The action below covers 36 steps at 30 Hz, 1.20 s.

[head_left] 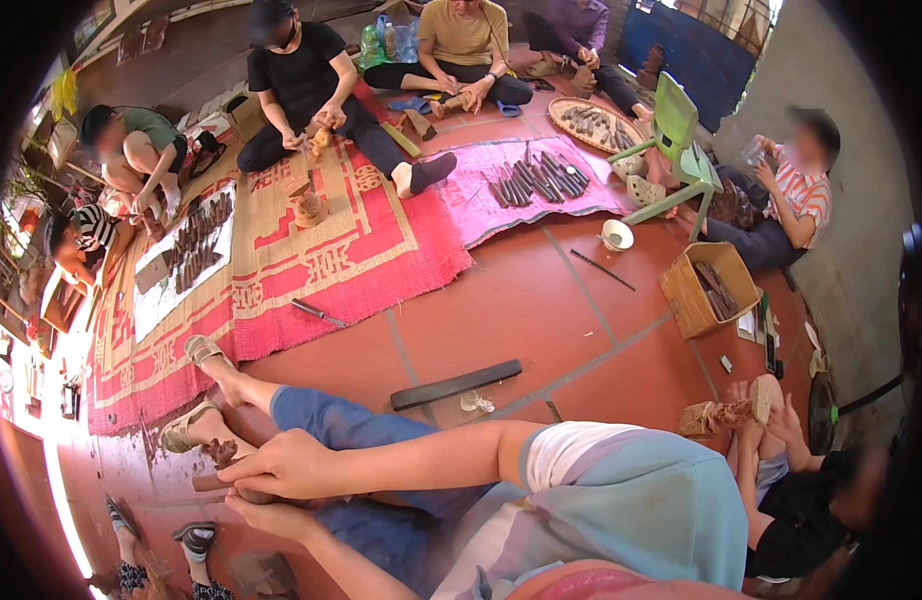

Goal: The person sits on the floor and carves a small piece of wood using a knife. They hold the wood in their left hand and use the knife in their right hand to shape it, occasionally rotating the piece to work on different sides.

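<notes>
My right hand (293,466) is closed over a brown wooden carving (221,452), whose knobbly carved part shows beyond the fingers. A flat-sided brown bar (210,482) juts out by the fingertips; whether it belongs to the carving or is a separate tool, I cannot tell. Just below, my left hand (266,513) curls under the dark rounded underside of the wood, supporting it. Both hands are close together over my legs, in blue shorts (351,420). On the floor ahead lie a long dark whetstone-like bar (456,385) and a small crumpled pale scrap (476,402).
Red patterned mats (351,270) bear a chisel-like tool (318,313) and rows of dark carving tools (196,240). More tools lie on a pink cloth (461,200). A wooden box (691,300), green chair (676,130) and white bowl (617,236) stand right. Several people sit around, some carving.
</notes>
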Motion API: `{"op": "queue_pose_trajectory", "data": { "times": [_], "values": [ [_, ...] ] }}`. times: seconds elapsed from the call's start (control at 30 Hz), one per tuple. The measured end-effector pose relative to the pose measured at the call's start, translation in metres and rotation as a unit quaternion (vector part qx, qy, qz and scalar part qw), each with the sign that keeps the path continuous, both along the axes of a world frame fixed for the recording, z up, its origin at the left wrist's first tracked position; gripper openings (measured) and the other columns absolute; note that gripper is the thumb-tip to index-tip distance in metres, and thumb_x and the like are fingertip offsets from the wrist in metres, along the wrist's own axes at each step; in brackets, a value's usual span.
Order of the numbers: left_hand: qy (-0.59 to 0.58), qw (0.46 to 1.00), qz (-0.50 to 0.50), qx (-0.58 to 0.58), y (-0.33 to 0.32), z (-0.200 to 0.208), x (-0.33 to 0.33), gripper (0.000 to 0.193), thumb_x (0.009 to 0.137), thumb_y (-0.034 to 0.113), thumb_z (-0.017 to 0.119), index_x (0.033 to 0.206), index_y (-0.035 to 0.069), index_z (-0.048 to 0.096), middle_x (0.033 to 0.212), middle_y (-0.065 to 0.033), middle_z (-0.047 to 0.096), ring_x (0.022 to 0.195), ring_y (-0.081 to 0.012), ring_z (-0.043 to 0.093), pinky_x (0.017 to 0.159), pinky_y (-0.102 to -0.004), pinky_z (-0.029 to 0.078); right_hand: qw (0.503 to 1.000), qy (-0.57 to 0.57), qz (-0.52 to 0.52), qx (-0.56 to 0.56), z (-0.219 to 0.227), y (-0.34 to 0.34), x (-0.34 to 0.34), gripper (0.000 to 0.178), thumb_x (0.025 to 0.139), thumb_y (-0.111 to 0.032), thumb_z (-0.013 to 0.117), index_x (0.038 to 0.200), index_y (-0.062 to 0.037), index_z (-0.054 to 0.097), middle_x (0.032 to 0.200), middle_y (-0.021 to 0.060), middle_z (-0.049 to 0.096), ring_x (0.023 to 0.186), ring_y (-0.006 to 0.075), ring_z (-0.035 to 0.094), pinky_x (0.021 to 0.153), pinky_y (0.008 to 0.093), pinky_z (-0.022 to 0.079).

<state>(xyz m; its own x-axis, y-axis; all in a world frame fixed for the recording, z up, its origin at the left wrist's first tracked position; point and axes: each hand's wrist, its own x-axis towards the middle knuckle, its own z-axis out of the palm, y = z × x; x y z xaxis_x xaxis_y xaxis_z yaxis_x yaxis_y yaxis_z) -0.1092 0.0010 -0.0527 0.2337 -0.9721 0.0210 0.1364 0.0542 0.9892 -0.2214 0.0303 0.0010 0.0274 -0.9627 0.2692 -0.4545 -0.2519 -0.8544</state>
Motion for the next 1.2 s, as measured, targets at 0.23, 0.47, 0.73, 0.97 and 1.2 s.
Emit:
{"op": "queue_pose_trajectory", "data": {
  "times": [0.23,0.47,0.73,0.97,1.2],
  "values": [
    [-0.030,0.998,0.001,-0.052,0.001,-0.001,-0.001,0.059,0.096,0.043,0.020,0.106,-0.004,0.054,0.099,-0.0136,0.058,0.090,-0.0225,0.057,0.078,-0.0318,0.047,0.966,-0.207,-0.034,-0.148,-0.093,0.030,-0.005,0.024,0.083,-0.015,0.063,0.106,-0.0122,0.066,0.097,0.0061,0.067,0.086,0.0184,0.066,0.075,0.0249,0.051],
    [-0.001,1.000,0.003,0.000,0.000,-0.005,0.004,0.062,0.096,0.043,0.020,0.112,-0.006,0.054,0.108,-0.0171,0.058,0.102,-0.0253,0.056,0.086,-0.0350,0.047,0.990,-0.080,-0.029,-0.113,-0.044,0.004,0.013,0.024,0.084,-0.016,0.060,0.107,-0.0146,0.066,0.093,0.0056,0.068,0.079,0.0192,0.066,0.067,0.0279,0.051],
    [-0.023,0.996,0.006,-0.085,0.001,-0.010,-0.006,0.058,0.097,0.042,0.019,0.102,-0.004,0.055,0.096,-0.0120,0.058,0.090,-0.0223,0.056,0.079,-0.0336,0.047,0.970,-0.207,-0.092,-0.084,-0.136,0.056,-0.032,0.024,0.083,-0.015,0.062,0.107,-0.0137,0.066,0.096,0.0074,0.067,0.084,0.0185,0.066,0.073,0.0256,0.051],
    [0.084,0.995,-0.019,-0.042,-0.001,-0.011,0.002,0.060,0.097,0.043,0.020,0.105,-0.006,0.053,0.100,-0.0140,0.056,0.092,-0.0241,0.055,0.080,-0.0363,0.046,0.975,-0.068,-0.073,-0.198,-0.036,0.001,0.022,0.026,0.079,-0.017,0.065,0.104,-0.0157,0.067,0.080,0.0065,0.066,0.069,0.0209,0.064,0.059,0.0278,0.049],
    [-0.042,0.994,0.015,-0.096,-0.001,-0.008,-0.008,0.061,0.096,0.042,0.018,0.103,-0.006,0.055,0.097,-0.0145,0.057,0.090,-0.0241,0.056,0.082,-0.0351,0.046,0.990,-0.076,-0.029,-0.113,-0.137,0.065,-0.022,0.026,0.082,-0.017,0.061,0.107,-0.0136,0.066,0.091,0.0084,0.067,0.079,0.0212,0.066,0.066,0.0280,0.050]
  ]
}}
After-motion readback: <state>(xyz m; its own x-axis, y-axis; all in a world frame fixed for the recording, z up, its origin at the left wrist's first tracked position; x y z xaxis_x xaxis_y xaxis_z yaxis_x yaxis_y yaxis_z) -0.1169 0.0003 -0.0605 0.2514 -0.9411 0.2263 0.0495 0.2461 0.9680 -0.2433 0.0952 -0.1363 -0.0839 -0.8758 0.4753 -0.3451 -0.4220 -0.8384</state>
